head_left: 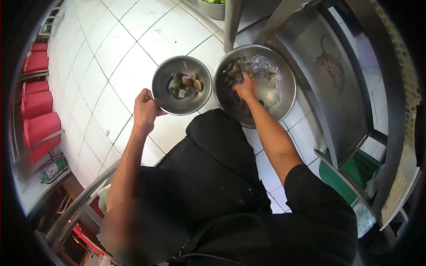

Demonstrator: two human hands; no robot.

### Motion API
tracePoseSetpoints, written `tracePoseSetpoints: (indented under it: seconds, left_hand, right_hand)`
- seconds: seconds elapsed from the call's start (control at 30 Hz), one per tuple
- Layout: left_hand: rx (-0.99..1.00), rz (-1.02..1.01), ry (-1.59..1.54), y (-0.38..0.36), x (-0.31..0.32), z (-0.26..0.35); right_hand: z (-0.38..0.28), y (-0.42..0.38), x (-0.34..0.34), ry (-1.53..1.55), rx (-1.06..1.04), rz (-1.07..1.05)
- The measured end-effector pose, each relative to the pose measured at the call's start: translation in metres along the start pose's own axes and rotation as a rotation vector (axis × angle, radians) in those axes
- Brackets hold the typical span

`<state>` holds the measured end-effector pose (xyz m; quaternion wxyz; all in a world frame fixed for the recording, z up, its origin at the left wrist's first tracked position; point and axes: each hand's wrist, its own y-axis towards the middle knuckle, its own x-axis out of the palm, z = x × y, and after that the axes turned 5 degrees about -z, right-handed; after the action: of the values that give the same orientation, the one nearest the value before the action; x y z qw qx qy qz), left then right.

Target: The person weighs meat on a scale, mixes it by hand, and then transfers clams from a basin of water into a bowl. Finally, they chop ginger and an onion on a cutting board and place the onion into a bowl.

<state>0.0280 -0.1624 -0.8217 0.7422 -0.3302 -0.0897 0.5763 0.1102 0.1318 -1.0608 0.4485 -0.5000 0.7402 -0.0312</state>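
My left hand (146, 108) grips the rim of a small steel bowl (182, 106), fingers wrapped at its lower left edge. Several brown and grey clams (187, 85) lie in the bottom of that bowl. To its right stands a larger steel basin (266, 95) with rippling, bubbly water and dark shells (233, 73) at its left side. Reaching into this basin, my right hand (245, 88) is among the shells, its fingertips partly hidden by the water and shells. Whether it holds a shell is not clear.
Both vessels are on the white tiled floor (128, 48). A metal rack (319, 66) stands at the right, with a green bin (350, 170) below. Red chairs (42, 104) line the far left. Another bowl with green leaves (213, 8) is at the top.
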Motion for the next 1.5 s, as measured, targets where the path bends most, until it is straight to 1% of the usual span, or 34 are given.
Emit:
tracePoseSetpoints:
  seconds: [0.03,0.07,0.17,0.2,0.3,0.37,0.43,0.47,0.5,0.53,0.57,0.63,0.67,0.73,0.77,0.8,0.83,0.87,0.9,0.93,1.0,1.03,1.07,1.1,1.17,1.27,1.37,1.43,1.5]
  left_hand:
    - [0.002,0.01,0.004,0.001,0.0,0.0]
    - [0.006,0.018,0.005,0.002,0.001,-0.003]
    - [0.012,0.026,-0.004,0.005,0.011,-0.005]
    - [0.009,0.032,-0.004,0.005,0.012,-0.005]
    - [0.033,0.048,0.038,0.013,0.019,-0.011]
    - [0.036,0.033,0.085,0.018,0.026,-0.013]
    - [0.04,0.006,0.094,0.026,0.037,-0.013]
    - [0.042,-0.014,0.062,0.029,0.041,-0.013]
    - [0.039,-0.031,0.04,0.03,0.051,-0.012]
    - [0.036,-0.047,0.013,0.03,0.055,-0.012]
    - [0.039,-0.07,-0.009,0.03,0.059,-0.01]
    - [0.035,-0.106,-0.053,0.03,0.061,-0.007]
    - [0.055,-0.127,-0.058,0.029,0.061,-0.007]
    - [0.035,-0.125,-0.126,0.031,0.058,-0.012]
    - [0.023,-0.116,-0.16,0.033,0.054,-0.016]
    - [0.017,-0.111,-0.192,0.033,0.05,-0.019]
    - [0.016,-0.093,-0.179,0.035,0.045,-0.023]
    - [0.016,-0.066,-0.159,0.032,0.039,-0.021]
    - [0.016,-0.051,-0.14,0.028,0.038,-0.017]
    - [0.022,-0.048,-0.158,0.026,0.035,-0.015]
    - [0.024,-0.039,-0.151,0.019,0.022,-0.009]
    - [0.023,-0.029,-0.116,0.02,0.013,-0.01]
    - [0.016,-0.021,-0.123,0.02,0.006,-0.013]
    - [0.009,-0.012,-0.129,0.017,0.001,-0.01]
    - [-0.006,0.003,-0.117,0.01,-0.005,-0.004]
    - [-0.028,0.025,-0.102,0.004,-0.014,-0.005]
    - [-0.002,0.03,-0.138,-0.001,-0.012,-0.003]
    - [0.006,0.03,-0.124,0.006,-0.012,-0.014]
    - [0.005,0.0,-0.132,0.015,-0.009,-0.023]
  right_hand:
    - [-0.008,0.004,-0.005,0.097,-0.003,-0.037]
    - [-0.011,0.004,-0.013,0.275,0.094,-0.134]
    - [-0.016,0.009,-0.028,0.954,0.237,-0.294]
    - [-0.02,0.005,-0.037,1.012,0.21,-0.304]
    - [-0.055,-0.02,-0.071,1.079,0.034,-0.334]
    - [-0.103,-0.052,-0.09,1.017,-0.085,-0.345]
    - [-0.146,-0.074,-0.092,0.897,-0.187,-0.309]
    - [-0.157,-0.079,-0.083,0.919,-0.266,-0.401]
    - [-0.164,-0.08,-0.077,0.856,-0.315,-0.398]
    - [-0.162,-0.07,-0.05,0.712,-0.478,-0.293]
    - [-0.164,-0.07,-0.039,0.381,-0.626,-0.063]
    - [-0.173,-0.096,-0.044,0.227,-0.499,0.007]
    - [-0.174,-0.095,-0.049,0.234,-0.562,0.024]
    - [-0.165,-0.089,-0.063,0.252,-0.694,0.032]
    - [-0.16,-0.084,-0.078,0.342,-0.691,0.079]
    - [-0.164,-0.096,-0.112,0.536,-0.392,-0.045]
    - [-0.141,-0.075,-0.112,0.67,-0.364,0.01]
    - [-0.116,-0.056,-0.12,0.53,-0.28,0.123]
    - [-0.077,-0.026,-0.113,0.441,-0.242,0.209]
    - [-0.051,-0.004,-0.116,0.367,-0.079,0.034]
    - [-0.029,0.02,-0.088,0.112,-0.232,0.028]
    - [-0.028,0.018,-0.084,-0.015,-0.298,0.026]
    - [-0.031,0.014,-0.067,-0.174,-0.189,-0.164]
    - [-0.047,-0.01,-0.059,-0.424,-0.198,-0.222]
    - [-0.038,-0.03,-0.027,-0.651,-0.334,-0.238]
    - [-0.003,-0.027,-0.014,-0.379,-0.426,-0.267]
    - [0.028,-0.038,-0.004,-0.411,-0.419,-0.106]
    - [0.054,-0.03,0.003,-0.287,-0.348,0.045]
    - [0.062,-0.015,-0.011,-0.18,-0.285,0.054]
